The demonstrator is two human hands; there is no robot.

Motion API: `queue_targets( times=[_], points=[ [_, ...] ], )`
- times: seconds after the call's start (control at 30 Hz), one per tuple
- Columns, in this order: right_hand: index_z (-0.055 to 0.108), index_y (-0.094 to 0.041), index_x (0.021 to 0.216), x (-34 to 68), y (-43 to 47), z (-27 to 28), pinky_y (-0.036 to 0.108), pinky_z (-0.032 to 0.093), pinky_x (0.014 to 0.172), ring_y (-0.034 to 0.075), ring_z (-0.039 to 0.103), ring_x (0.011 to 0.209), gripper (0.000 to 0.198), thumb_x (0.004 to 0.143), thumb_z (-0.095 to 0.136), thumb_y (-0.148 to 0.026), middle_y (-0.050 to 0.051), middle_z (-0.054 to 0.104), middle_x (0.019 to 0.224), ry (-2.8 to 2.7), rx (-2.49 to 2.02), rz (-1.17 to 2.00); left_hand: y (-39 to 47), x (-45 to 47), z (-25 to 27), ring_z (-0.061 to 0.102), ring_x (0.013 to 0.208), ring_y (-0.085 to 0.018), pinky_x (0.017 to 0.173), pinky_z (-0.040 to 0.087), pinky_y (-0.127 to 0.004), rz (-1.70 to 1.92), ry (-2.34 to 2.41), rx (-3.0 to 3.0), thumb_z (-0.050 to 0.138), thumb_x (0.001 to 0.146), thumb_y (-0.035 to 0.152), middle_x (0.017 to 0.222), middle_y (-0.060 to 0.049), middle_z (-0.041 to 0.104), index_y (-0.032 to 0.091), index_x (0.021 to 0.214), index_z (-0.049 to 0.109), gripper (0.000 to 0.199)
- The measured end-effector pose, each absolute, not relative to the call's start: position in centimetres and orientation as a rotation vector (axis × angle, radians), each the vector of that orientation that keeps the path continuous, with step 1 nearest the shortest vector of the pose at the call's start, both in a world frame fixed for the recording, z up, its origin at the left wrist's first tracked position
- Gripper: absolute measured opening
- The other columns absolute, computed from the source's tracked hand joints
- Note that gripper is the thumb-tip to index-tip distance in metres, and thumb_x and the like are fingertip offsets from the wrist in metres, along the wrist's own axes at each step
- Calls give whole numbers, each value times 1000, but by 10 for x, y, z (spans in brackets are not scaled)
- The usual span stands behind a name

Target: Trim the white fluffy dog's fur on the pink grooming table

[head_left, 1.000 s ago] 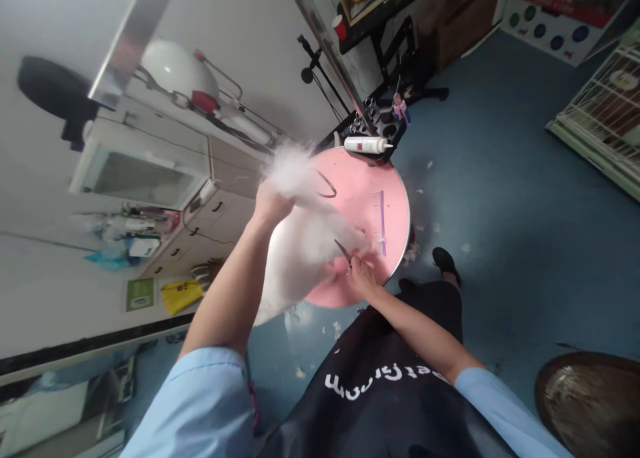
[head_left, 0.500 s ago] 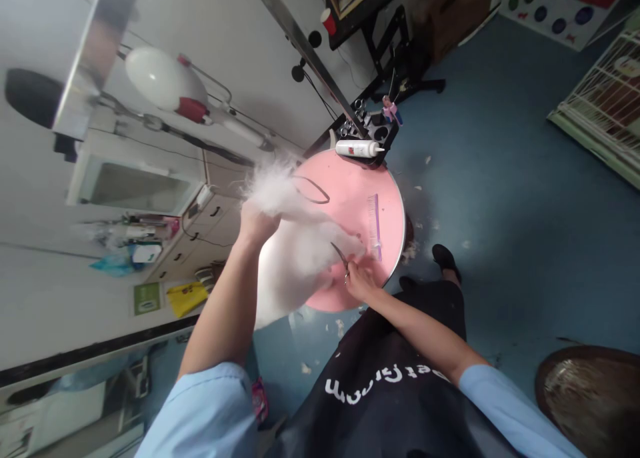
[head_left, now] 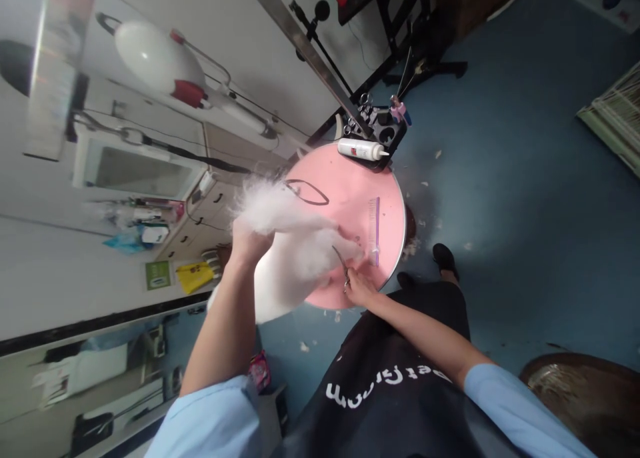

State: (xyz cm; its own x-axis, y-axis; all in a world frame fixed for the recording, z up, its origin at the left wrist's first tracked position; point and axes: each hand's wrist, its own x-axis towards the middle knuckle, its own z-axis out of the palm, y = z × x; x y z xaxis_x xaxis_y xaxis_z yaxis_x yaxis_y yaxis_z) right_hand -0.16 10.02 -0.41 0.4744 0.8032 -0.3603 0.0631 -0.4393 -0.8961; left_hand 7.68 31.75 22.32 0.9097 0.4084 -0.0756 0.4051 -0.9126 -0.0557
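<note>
A white, fluffy dog [head_left: 290, 271] stands on a round pink table [head_left: 350, 178], its outline blurred by bright fur. My left hand [head_left: 250, 241] is closed on its tufted end at the left; the fur covers my fingertips. Curved scissors [head_left: 343, 261] are in my right hand [head_left: 361, 288], the fingers around the handles. Their blades point up and left, against or very near the fur at the dog's right end. I cannot tell whether the blades are parted. A purple-backed comb [head_left: 377, 231] lies on the table, right of the dog.
A white nozzle bottle [head_left: 360, 149] lies on a black tool holder [head_left: 385, 135] at the table's far edge, beside a metal post [head_left: 320, 68]. A dark loop [head_left: 313, 201] hangs over the tabletop. A white dryer [head_left: 160, 61] is at upper left. Fur clippings dot the blue floor [head_left: 505, 211].
The camera view has shifted slightly. My left hand and the tufted end of the dog have moved a little left and down. My right hand keeps the scissors at nearly the same spot.
</note>
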Motion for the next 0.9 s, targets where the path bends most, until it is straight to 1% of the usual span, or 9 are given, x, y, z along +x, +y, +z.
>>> queue_targets(
  times=[0.13,0.2,0.3,0.4,0.5,0.57,0.67,0.73,0.9],
  points=[
    [43,-15,127,3,95,-4,33,51,72,24,66,90,49,81,59,-25,13,67,108,-740,-1752,1089,313,74,224,59,116,-30,104,43,-40,135,-711,-2979,48,70,27,95,-7,72,21,96,69,34],
    [46,-15,122,3,94,-3,32,50,71,22,65,88,42,82,57,-21,12,66,105,-721,-1722,1118,312,72,223,60,114,-30,104,43,-41,154,-755,-2958,47,71,27,96,-7,71,20,94,69,32],
    [51,-17,105,3,91,-1,29,49,69,19,64,81,26,81,58,-20,7,66,94,-680,-1654,1141,311,69,224,61,111,-30,103,43,-40,195,-780,-2920,47,74,28,101,-8,71,15,94,68,32],
    [50,-19,94,4,89,3,28,48,67,16,62,77,24,75,64,-20,3,65,89,-627,-1613,1141,310,66,224,61,112,-31,104,43,-42,213,-728,-2897,46,76,27,107,-9,71,11,98,68,34],
    [48,-20,89,6,87,4,26,47,67,13,60,72,20,75,59,-11,0,63,83,-580,-1547,1146,309,65,224,62,113,-32,102,45,-42,198,-713,-2877,46,76,27,107,-9,72,13,96,69,34],
    [47,-20,86,7,86,4,26,47,67,12,58,71,22,72,62,-12,-1,62,81,-580,-1521,1137,309,64,223,62,112,-31,100,47,-41,185,-740,-2879,47,74,26,104,-8,73,15,95,69,32],
    [46,-20,84,9,86,2,26,46,67,13,58,72,23,71,62,-11,-1,62,81,-581,-1525,1157,309,62,221,62,111,-30,100,47,-40,171,-792,-2875,47,72,25,100,-7,73,18,93,69,31],
    [46,-21,85,10,86,0,26,46,67,13,59,72,22,72,58,-8,-1,63,81,-578,-1506,1181,308,61,221,63,108,-29,100,47,-40,186,-800,-2865,46,73,25,101,-9,73,16,93,69,31],
    [44,-21,86,13,79,5,26,47,67,14,59,74,24,71,58,-9,0,62,82,-609,-1477,1205,299,61,225,65,102,-31,96,49,-39,230,-862,-2880,47,73,26,96,-12,72,12,86,69,29]
  ],
)
